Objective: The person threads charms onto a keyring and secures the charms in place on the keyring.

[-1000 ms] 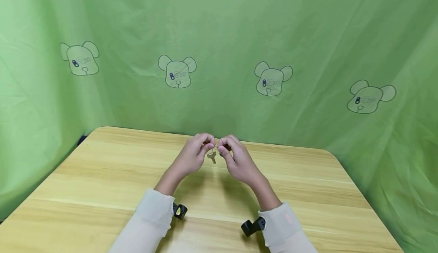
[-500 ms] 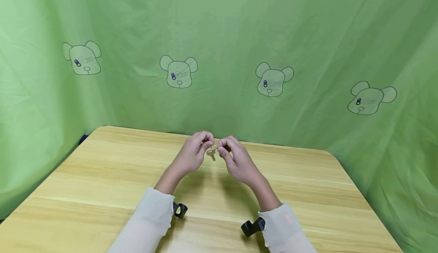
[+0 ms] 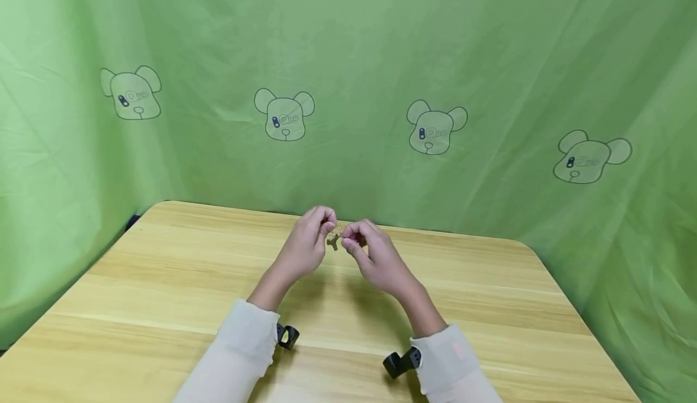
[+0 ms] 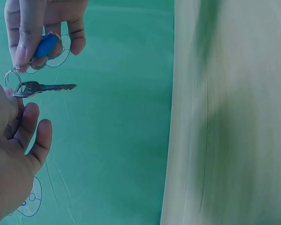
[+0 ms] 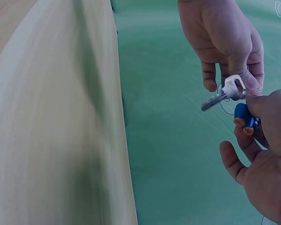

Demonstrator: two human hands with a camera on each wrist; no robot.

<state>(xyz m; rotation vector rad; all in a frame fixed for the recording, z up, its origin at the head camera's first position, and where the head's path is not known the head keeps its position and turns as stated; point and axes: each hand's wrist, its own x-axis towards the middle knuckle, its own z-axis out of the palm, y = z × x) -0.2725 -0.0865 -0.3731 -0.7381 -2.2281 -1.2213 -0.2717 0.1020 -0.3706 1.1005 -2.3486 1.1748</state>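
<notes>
My left hand and right hand meet fingertip to fingertip above the far part of the table. Between them is a metal split ring carrying a single key. Thumb and fingers of the left hand pinch the ring on one side. On the other side the right hand pinches the short link of a small blue keychain charm with orange ends, which rests against its curled fingers. In the head view the key hangs just below the left fingertips. The ring is partly hidden by the fingers.
A wood-grain table with rounded far corners lies beneath both hands. Green cloth printed with bear heads hangs behind it and along the sides. Black wrist mounts sit below the light sleeves.
The key has risen and shifted slightly left. My left fingertips have moved a little up and left, and the right fingertips have followed slightly leftward.
</notes>
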